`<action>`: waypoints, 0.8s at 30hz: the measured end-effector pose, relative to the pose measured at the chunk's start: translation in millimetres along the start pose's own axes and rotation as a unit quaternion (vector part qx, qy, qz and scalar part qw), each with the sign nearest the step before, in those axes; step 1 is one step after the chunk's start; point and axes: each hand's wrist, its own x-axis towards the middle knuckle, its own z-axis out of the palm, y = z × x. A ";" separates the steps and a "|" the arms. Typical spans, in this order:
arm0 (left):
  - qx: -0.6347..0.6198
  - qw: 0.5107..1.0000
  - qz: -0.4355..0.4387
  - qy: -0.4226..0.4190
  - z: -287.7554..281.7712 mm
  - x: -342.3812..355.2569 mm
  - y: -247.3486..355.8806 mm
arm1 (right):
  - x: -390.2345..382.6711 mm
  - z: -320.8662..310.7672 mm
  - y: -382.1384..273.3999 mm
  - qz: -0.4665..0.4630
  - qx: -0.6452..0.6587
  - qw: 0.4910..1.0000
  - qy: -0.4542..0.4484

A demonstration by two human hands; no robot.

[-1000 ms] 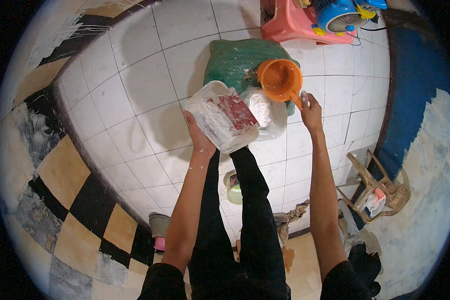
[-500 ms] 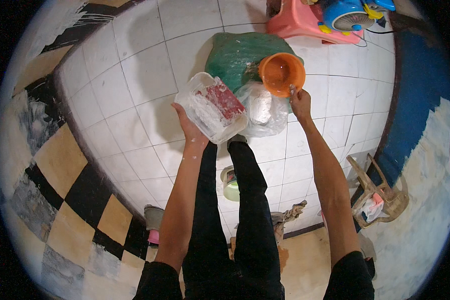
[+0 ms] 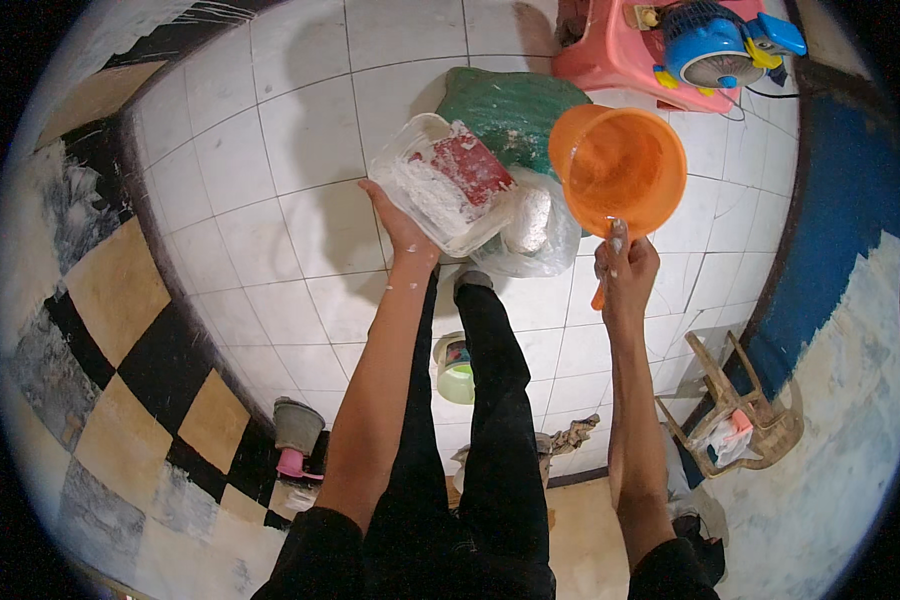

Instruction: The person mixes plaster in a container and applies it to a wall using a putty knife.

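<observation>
My left hand (image 3: 405, 228) is wrapped round the near left side of a translucent plastic tub (image 3: 394, 160), which is held tilted above the floor. White powder (image 3: 428, 192) lies in the tub, with a flat red scraper-like piece (image 3: 475, 168) smeared with it. My right hand (image 3: 627, 278), its fingers marked with white, grips the handle of an orange water dipper (image 3: 667, 165). Some clear liquid seems to be in the dipper. Below and between them, a clear plastic bag (image 3: 555, 245) holds more white powder, next to a green sack (image 3: 510, 108) on the floor.
A pink stool (image 3: 602, 58) at the far right carries a blue fan (image 3: 705, 50) with a cable. A worn chair (image 3: 778, 430) stands by the right wall. Near my legs are a green container (image 3: 457, 385), a grey bucket (image 3: 298, 428) and a crumpled brown cloth (image 3: 570, 437).
My right hand has brought the orange dipper up and to the right, so it looks larger and its handle shows. The tub stays in my left hand. The whole view has shifted slightly.
</observation>
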 end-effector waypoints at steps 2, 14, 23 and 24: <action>-0.018 1.000 0.007 0.012 6.8 -2.6 2.3 | -12.7 6.1 -12.9 0.007 0.026 1.000 0.005; -0.021 0.999 -0.024 0.034 41.4 -16.5 3.3 | -37.4 28.3 -27.6 -0.028 -0.004 0.998 0.061; 0.006 0.999 -0.028 0.022 43.6 -21.5 0.9 | -38.0 25.4 -21.0 -0.053 -0.076 0.993 0.074; 0.008 0.999 -0.029 0.019 43.1 -21.3 1.1 | -37.7 26.0 -20.4 -0.061 -0.073 0.993 0.075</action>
